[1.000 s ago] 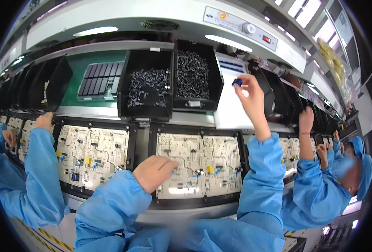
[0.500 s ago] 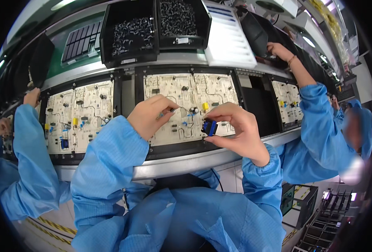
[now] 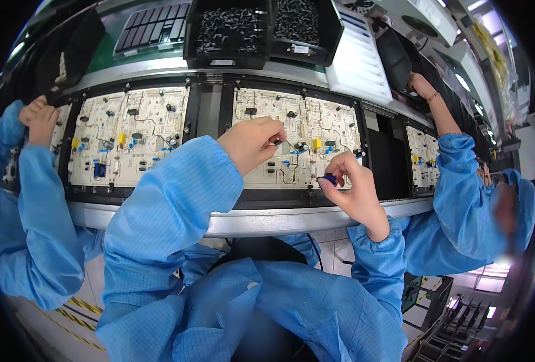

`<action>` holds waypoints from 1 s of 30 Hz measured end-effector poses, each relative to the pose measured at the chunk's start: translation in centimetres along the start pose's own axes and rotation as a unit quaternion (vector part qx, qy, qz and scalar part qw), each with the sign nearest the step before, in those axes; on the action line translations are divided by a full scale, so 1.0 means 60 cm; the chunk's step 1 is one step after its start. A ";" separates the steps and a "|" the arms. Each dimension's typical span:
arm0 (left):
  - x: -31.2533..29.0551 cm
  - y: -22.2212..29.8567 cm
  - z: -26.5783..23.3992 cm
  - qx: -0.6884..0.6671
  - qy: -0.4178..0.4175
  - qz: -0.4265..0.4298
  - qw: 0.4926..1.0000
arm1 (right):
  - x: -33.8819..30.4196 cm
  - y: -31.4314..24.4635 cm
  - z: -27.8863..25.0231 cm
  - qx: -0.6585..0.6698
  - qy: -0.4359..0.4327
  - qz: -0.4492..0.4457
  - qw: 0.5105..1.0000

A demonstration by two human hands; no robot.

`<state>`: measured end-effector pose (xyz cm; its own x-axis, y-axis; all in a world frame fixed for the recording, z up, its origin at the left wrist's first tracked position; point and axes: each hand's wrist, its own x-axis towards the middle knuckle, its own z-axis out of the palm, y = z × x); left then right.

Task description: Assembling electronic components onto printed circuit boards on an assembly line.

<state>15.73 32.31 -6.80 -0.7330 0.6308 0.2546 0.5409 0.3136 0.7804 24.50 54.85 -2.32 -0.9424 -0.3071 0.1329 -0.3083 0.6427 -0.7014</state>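
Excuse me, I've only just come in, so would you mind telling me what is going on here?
A person's right hand holds a small blue-and-black block-shaped component near the closest edge of a cream rectangular circuit board panel in a black frame. The left hand is over the same panel and seems to pinch a tiny dark part. Behind them stand two open black plastic bins of small dark pieces.

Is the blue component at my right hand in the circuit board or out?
Out: the right hand pinches the blue component near the front of the circuit board.
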 end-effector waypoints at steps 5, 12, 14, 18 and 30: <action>0.001 0.000 0.004 0.036 0.008 0.024 0.999 | 0.008 0.014 0.029 -0.173 0.011 -0.093 0.980; 0.005 0.000 0.003 0.060 0.017 0.032 0.998 | 0.016 0.001 0.053 -0.126 -0.015 0.003 0.992; 0.007 0.005 0.002 0.070 0.014 0.044 0.997 | 0.016 -0.006 0.048 -0.144 -0.029 0.002 0.989; 0.010 0.009 -0.002 0.065 0.019 0.042 0.997 | 0.022 -0.028 0.027 -0.200 -0.039 -0.039 0.978; 0.018 0.010 0.005 0.062 0.014 0.046 0.997 | 0.054 0.003 0.018 -0.154 -0.086 -0.066 0.982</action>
<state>15.43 33.41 -6.22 -0.6889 0.6410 0.3385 0.6513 0.3422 0.6773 21.53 53.23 -2.75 -0.8634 -0.4997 0.0703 -0.4768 0.7622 -0.4378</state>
